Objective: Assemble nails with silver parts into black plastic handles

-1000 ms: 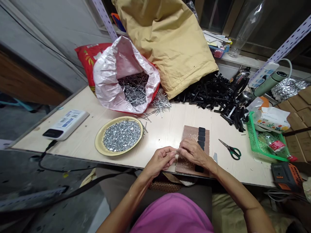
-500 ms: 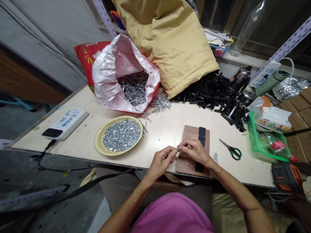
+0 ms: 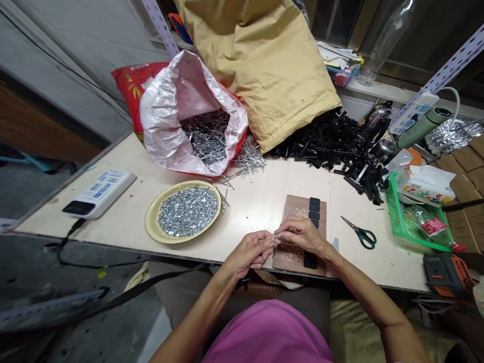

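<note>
My left hand [image 3: 249, 254] and my right hand [image 3: 300, 234] meet at the fingertips over the left edge of a brown ribbed board [image 3: 295, 206]. Both pinch at something tiny and pale between them, too small to name. On the board lie several black rounded pads [image 3: 314, 216] in a column, with pale crumbs scattered beside them; my right hand and wrist cover part of that column. Just below my left hand, near the lap, a small dark shape [image 3: 244, 283] shows, its kind unclear.
Left of my hands stands a yellow dish [image 3: 151, 222] of small metal pieces. Behind it an open sack [image 3: 162, 126] spills metal pins. Black plastic parts [image 3: 328, 136] lie heaped under a tan bag [image 3: 280, 75]. Scissors [image 3: 361, 233] and a green basket [image 3: 395, 212] are at right.
My left hand has turned and its fingers have uncurled somewhat. A dark piece seen at its fingers earlier no longer shows there; a dark shape now appears below it. My right hand barely moved.
</note>
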The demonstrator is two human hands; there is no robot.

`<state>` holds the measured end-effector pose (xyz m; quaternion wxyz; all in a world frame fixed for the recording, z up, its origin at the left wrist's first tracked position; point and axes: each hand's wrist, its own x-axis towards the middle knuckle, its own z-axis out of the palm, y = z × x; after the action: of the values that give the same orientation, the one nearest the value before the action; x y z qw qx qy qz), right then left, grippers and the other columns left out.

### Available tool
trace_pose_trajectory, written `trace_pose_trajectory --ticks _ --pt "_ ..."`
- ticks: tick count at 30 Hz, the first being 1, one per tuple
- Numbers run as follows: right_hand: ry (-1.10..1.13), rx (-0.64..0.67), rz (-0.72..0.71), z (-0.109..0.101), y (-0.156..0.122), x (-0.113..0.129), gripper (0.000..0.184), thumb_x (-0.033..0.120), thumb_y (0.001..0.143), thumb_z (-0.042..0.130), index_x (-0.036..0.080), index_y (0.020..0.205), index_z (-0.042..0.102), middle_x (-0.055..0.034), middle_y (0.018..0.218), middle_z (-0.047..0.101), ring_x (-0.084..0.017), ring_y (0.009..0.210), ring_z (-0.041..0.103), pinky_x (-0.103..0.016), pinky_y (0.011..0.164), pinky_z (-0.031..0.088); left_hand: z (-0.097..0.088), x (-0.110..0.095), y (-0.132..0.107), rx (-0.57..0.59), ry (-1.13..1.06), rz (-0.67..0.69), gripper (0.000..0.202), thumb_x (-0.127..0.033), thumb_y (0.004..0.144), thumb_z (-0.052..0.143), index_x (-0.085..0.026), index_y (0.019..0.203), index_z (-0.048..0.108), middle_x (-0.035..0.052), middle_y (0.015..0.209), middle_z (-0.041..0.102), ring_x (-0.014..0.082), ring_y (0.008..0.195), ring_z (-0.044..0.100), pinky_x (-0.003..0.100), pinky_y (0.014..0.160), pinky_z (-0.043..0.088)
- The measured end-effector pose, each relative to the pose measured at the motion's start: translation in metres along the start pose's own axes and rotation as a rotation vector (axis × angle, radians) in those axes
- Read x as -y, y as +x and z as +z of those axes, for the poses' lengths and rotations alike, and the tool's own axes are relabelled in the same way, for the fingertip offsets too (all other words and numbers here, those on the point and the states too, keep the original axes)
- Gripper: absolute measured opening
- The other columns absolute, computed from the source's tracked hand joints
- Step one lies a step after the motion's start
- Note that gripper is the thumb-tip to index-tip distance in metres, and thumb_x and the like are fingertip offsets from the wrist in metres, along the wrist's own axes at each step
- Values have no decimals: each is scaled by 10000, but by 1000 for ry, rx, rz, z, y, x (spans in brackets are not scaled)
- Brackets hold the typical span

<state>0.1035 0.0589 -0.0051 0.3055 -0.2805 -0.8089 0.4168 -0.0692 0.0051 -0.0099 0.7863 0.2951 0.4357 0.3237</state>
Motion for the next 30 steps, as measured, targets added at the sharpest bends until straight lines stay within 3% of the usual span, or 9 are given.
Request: trace_pose_trajectory --ticks 7,13,22,24,27,30 --pt "-324 -2 -123 6 -2 -1 414 384 974 310 170 703 538 -23 643 545 -133 611 491 -273 614 410 3 -1 -3 -99 170 162 479 -611 643 647 -147 726 564 -94 453 390 16 372 216 158 362 126" --pt "-177 -16 -33 8 -1 2 302 395 954 381 190 800 541 -25 743 580 -131 673 525 -252 627 425 -2 0 2 -21 67 45 495 -610 596 682 -162 747 533 -114 427 387 0 336 121 167 355 82" --pt "-260 107 -53 7 -2 4 398 429 981 215 190 808 482 -26 728 539 -140 667 490 -277 669 414 1 1 -5 -106 326 282 405 -549 723 602 -144 727 606 -64 493 431 56 438 317 184 402 213" --pt "-209 73 22 5 -3 8 371 468 964 267 189 852 485 -24 755 548 -140 678 499 -279 666 417 3 1 -3 -156 267 297 388 -532 722 614 -144 732 611 -62 492 451 55 430 325 183 405 227" --pt "-96 -106 233 2 -8 18 334 477 940 344 192 856 494 -7 743 543 -132 652 497 -261 613 414 11 -1 3 -221 50 299 399 -522 657 685 -140 754 624 -42 528 532 56 430 376 184 423 302" --pt "36 -286 363 6 -19 23 305 457 906 441 192 779 522 0 723 559 -130 667 522 -253 618 432 25 -4 10 -265 -149 325 399 -480 551 778 -138 711 647 3 622 616 94 567 520 215 571 435"
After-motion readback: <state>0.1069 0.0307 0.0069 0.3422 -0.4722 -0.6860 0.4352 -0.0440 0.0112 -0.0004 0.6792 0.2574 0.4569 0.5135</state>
